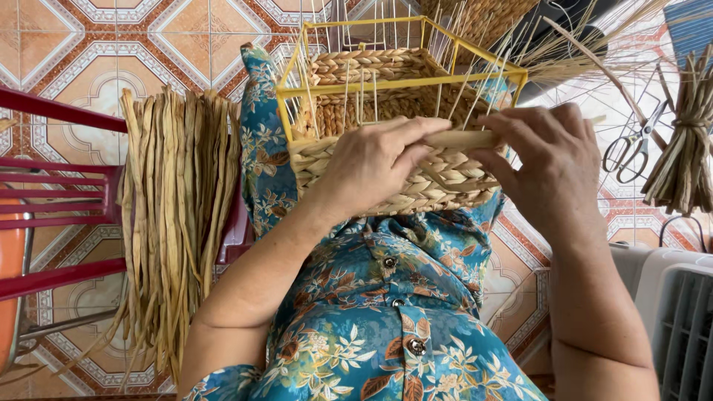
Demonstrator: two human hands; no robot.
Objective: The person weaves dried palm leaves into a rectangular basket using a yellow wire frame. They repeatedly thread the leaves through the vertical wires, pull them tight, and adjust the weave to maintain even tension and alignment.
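A half-woven basket of braided pale straw on a yellow wire frame rests on my lap, against my blue flowered dress. My left hand lies on the near woven wall, fingers pressing a flat straw strand. My right hand pinches the same strand from the right, at the top of the woven rows. Thin upright wires stick out above the weave.
A thick bundle of dried straw strips hangs over a red chair on my left. Scissors lie on the patterned tile floor at right, beside a tied straw bundle. A white fan housing stands at the lower right.
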